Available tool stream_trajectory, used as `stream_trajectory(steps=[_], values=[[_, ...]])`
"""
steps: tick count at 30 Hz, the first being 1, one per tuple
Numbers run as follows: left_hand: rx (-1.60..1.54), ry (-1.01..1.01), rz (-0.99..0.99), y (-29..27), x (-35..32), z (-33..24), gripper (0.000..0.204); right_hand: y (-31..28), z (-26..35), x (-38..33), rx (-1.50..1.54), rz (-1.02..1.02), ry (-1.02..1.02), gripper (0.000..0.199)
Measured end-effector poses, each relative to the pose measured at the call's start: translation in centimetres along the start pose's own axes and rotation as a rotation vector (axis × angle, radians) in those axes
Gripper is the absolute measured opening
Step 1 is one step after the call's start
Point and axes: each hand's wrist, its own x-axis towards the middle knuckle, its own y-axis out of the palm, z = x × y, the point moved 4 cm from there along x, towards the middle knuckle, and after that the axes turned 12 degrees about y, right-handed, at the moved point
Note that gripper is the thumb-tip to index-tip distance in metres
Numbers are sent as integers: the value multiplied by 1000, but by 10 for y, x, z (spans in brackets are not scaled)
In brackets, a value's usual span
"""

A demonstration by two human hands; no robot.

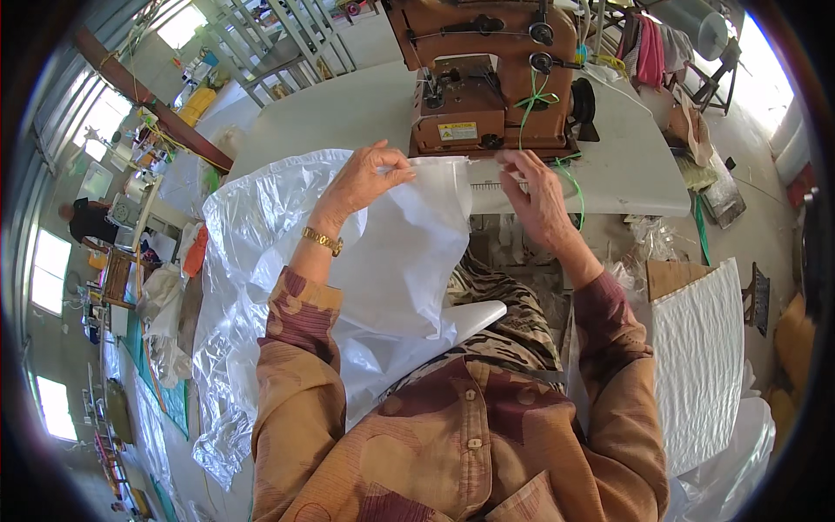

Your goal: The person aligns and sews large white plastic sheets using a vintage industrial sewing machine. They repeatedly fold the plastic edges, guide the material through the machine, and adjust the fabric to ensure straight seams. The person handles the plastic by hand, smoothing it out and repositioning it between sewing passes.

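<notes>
A white plastic sack lies over my lap and the table's front edge, its top edge hemmed. Clear shiny plastic film spreads beside and under it on the left. My left hand, with a gold watch at the wrist, pinches the sack's top edge between thumb and fingers. Just right of the sack's upper corner is my right hand, its fingers bent and drawn together. Whatever they may hold is too small to make out. Ahead stands a brown industrial sewing machine with green string tied on it.
The sewing machine rests on a pale table. A white quilted-looking sheet lies over a board at my right. Metal racks stand behind on the left, near a brown beam. Cloths hang at the back right.
</notes>
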Motion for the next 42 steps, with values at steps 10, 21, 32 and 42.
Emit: stream_trajectory(steps=[10,21,32,42], values=[[177,-12,-88,8,-1,-1,21,62,2,21,374,191,341,32],[104,11,-101,10,12,-16,23,50,13,5,515,19,193,38],[119,-14,-105,12,7,-7,21,61,34,6,252,-93,175,30],[-93,9,-144,7,16,-30,32,53,60,-1,242,-154,18,22]])
